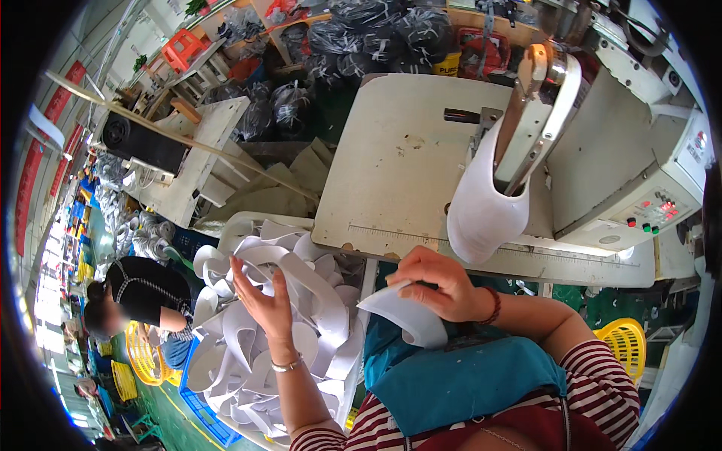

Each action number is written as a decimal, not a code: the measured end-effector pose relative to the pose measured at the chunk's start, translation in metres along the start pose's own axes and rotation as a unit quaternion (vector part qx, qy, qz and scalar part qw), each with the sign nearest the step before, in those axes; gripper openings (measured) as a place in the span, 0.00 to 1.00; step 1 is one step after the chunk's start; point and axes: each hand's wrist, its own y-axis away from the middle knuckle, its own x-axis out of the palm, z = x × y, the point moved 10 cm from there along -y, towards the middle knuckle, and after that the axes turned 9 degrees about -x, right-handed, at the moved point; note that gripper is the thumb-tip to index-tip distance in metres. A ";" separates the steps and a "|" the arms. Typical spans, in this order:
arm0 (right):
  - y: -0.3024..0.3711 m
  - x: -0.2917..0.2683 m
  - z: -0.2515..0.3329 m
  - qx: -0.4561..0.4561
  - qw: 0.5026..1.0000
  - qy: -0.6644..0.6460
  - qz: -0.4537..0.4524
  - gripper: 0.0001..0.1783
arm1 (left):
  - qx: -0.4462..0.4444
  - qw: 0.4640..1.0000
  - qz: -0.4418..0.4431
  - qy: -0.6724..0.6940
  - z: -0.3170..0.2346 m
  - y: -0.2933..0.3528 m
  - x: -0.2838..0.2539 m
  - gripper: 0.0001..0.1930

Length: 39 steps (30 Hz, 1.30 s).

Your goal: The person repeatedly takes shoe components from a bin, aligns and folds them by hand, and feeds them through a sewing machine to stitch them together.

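Head view. Right hand [436, 284] closing thumb and fingers on the upper edge of a white curved piece [412, 314]; piece hanging below and left of that grip, in front of a teal apron [466, 383]. White shoe upper [485, 214] sitting just above and right of the grip, on a machine arm [538, 113]; worktable [406, 165] spreading beyond. Left hand [265, 304] hovering well left of the grip, thumb standing apart from extended fingers, gripping nothing visible; heaped white pieces [323, 293] lying beneath and around it, contact unclear.
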 end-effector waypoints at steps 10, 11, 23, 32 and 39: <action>-0.011 -0.073 0.065 -0.058 0.981 0.158 -0.099 0.15 | 0.034 0.615 0.657 0.435 -0.232 0.091 0.064 0.25; -0.008 -0.078 0.071 -0.067 0.977 0.172 -0.107 0.15 | 0.051 0.621 0.633 0.460 -0.242 0.090 0.060 0.25; 0.007 -0.102 0.075 0.033 0.958 -0.152 -0.239 0.25 | 0.357 0.756 0.342 0.428 -0.336 0.060 0.001 0.11; -0.006 -0.145 0.114 -0.096 0.893 0.400 -0.182 0.31 | 0.300 0.712 0.372 0.514 -0.353 0.057 0.013 0.11; -0.012 -0.157 0.133 -0.132 0.851 0.478 -0.171 0.34 | 0.350 0.695 0.402 0.482 -0.368 0.057 0.021 0.14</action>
